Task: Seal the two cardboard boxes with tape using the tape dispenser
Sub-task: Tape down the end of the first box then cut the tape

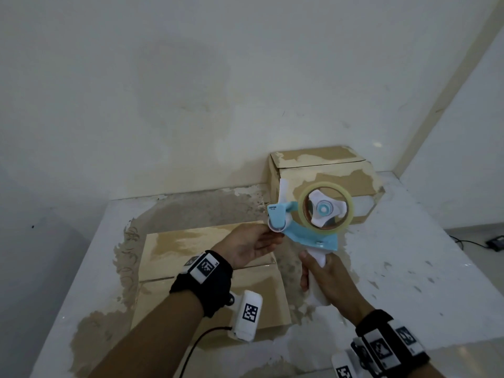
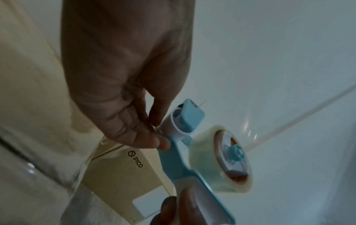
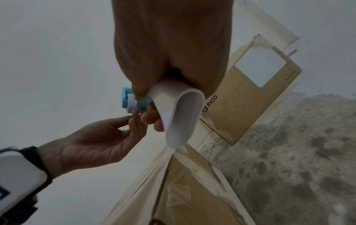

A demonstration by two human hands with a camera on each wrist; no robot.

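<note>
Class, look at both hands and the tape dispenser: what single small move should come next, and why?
Probably the left hand should pinch the loose tape end at the dispenser's roller and pull a short length free. The right hand grips the tape dispenser by its white handle, held in the air above the near cardboard box, and the left fingertips are already at the roller.

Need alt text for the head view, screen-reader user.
The right hand grips the white handle of a blue tape dispenser held up over a worn table, while the left hand touches its roller end. One cardboard box lies below; another stands against the wall.
</note>
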